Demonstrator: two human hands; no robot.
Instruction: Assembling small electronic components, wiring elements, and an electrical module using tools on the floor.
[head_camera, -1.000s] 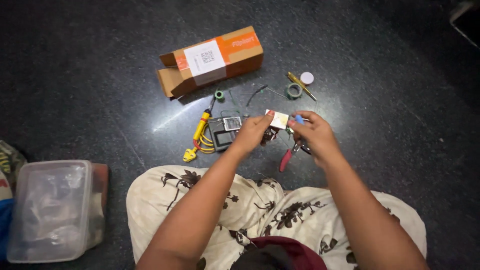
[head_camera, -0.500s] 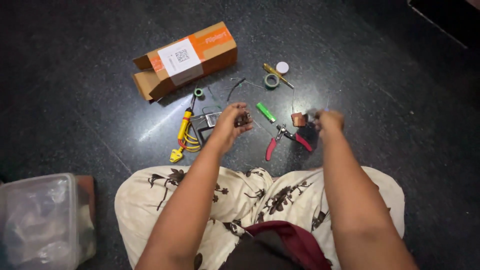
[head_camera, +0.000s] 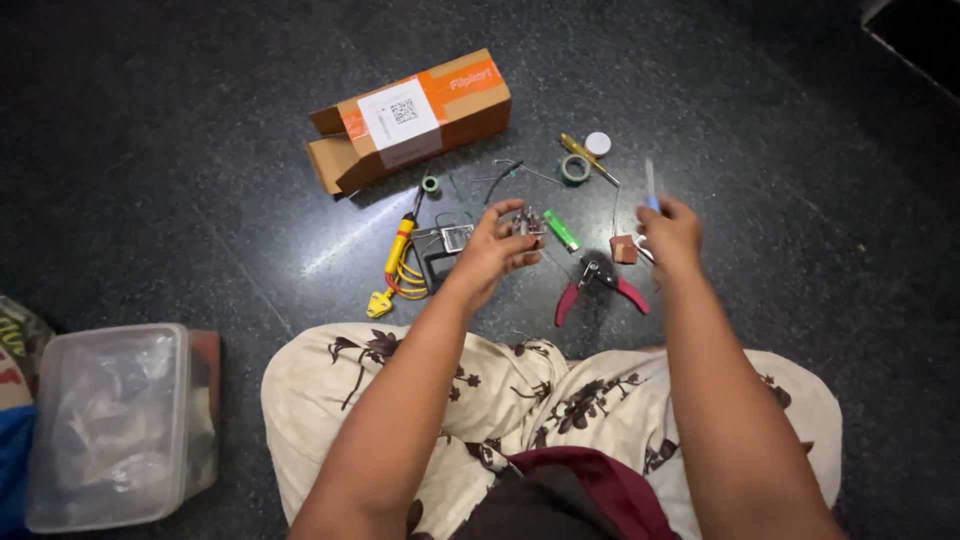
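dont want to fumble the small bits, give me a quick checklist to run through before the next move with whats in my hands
1. Left hand has a firm hold on the small metal part: ok, fingers curl around it.
2. Right hand holds the thin blue-tipped tool: ok, it points up out of the fingers.
3. Tool tip meets the part: not ok, the hands are apart.
4. Red-handled pliers within reach: ok, on the floor between the hands.
5. Yellow soldering iron out of the way: ok, it lies left of the left hand.
6. Green lighter off: cannot tell.
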